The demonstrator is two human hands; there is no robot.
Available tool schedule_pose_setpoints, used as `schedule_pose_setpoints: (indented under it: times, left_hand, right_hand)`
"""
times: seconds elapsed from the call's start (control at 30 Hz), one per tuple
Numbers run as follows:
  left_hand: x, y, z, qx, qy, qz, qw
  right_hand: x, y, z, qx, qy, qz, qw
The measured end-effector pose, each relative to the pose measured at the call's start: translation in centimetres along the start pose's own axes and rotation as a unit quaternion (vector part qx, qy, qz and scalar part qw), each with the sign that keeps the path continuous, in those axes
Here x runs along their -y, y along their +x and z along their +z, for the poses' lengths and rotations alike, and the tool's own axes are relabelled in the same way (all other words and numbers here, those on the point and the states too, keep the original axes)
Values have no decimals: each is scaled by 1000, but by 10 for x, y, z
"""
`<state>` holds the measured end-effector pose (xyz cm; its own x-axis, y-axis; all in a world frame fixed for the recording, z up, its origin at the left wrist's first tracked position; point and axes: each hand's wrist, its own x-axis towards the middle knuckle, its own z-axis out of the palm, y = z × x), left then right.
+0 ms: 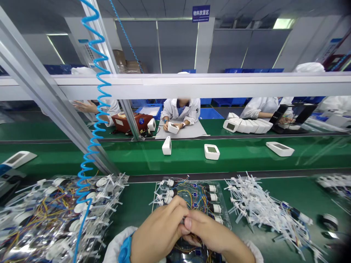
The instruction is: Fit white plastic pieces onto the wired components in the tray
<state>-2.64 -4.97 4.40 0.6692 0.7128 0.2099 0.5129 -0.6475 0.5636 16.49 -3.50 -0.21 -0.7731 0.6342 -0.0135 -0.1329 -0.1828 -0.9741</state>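
At the near edge of the green conveyor bench [236, 160], the left hand [158, 233] and the right hand [212, 232] meet above a clear plastic tray [224, 215]. Both are closed narrowly, their fingers [175, 213] curled toward each other around a small part [185, 221], which they almost entirely hide, so its exact kind cannot be told. Thin coloured wires [192, 248] run beneath the hands, and the tray holds rows of white cylindrical connectors [211, 188] joined by more wiring.

A close fingertip pinch suits something this small, with both wrists kept low and the loose wires held clear of the tray's edge so that they do not snag. Working directly over the tray also seems sensible, since anything dropped would land among the other parts.

To the left lies a heap of wired white parts in clear plastic [56, 223]; to the right, a loose pile of white plastic ties [259, 208]. A blue coiled air hose [102, 84] hangs in front of the left-hand heap. Farther along the bench, white boxy devices [211, 151] sit on the belt, and a co-worker [181, 111] in a white coat handles one across the line.
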Motion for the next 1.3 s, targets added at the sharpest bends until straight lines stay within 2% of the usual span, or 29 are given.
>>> schedule_pose_setpoints:
  times: [0.4, 0.53, 0.77, 0.93, 1.07, 1.17, 1.23, 1.3]
  left_hand:
    - [-1, 0, 0, 7, 15, -8, 1000]
    - [-2, 0, -2, 35, 24, -41, 998]
    - [-7, 6, -16, 96, 32, -85, 991]
    - [-8, 12, -19, 118, 35, -96, 988]
    - [-5, 12, -15, 106, 38, -90, 990]
    - [2, 6, -14, 68, 37, -72, 994]
    - [10, -4, -17, 25, 34, -57, 997]
    - [20, -15, -25, -19, 35, -49, 998]
  right_hand:
    - [1, 0, 0, 5, 15, -2, 1000]
    - [-2, -5, 0, -13, 18, 12, 1000]
    - [1, -13, -2, -50, -31, 87, 994]
    - [3, -9, -3, -41, -34, 54, 997]
    - [-3, -6, -3, -39, -38, 49, 997]
    - [-2, -8, -8, -49, -59, 53, 996]
    - [8, -16, -19, -63, -87, 70, 992]
    - [23, -32, -42, -112, -126, 91, 981]
